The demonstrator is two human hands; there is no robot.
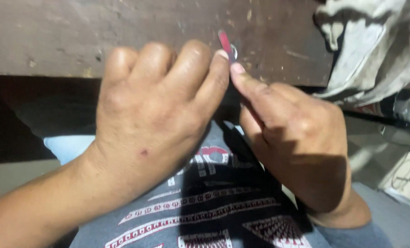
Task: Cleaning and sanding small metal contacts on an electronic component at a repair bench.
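My left hand (152, 108) was curled into a loose fist, knuckles up, with the tip of its forefinger pressed against a small flat red strip (225, 42) that stood up slanting between both hands. My right hand (297, 138) came in from the other side, its forefinger stretched out long and its tip meeting the lower part of that same strip, so the two fingertips pinched it between them just below the middle. The rest of my right fingers were folded under the palm, and I could not tell what, if anything, they closed on. The strip's upper end stuck out free above my fingertips, and just behind it sat a small pale metal ring (234, 48), partly hidden; whether the ring was joined to the strip I could not tell. All this was held close over the near edge of a worn, dark brown wooden table (76, 36), scratched and speckled. At the table's far right corner lay a crumpled grey-white cloth (375, 46). Below my hands was my lap, covered by a grey shirt (223, 206) with red and white patterned bands.
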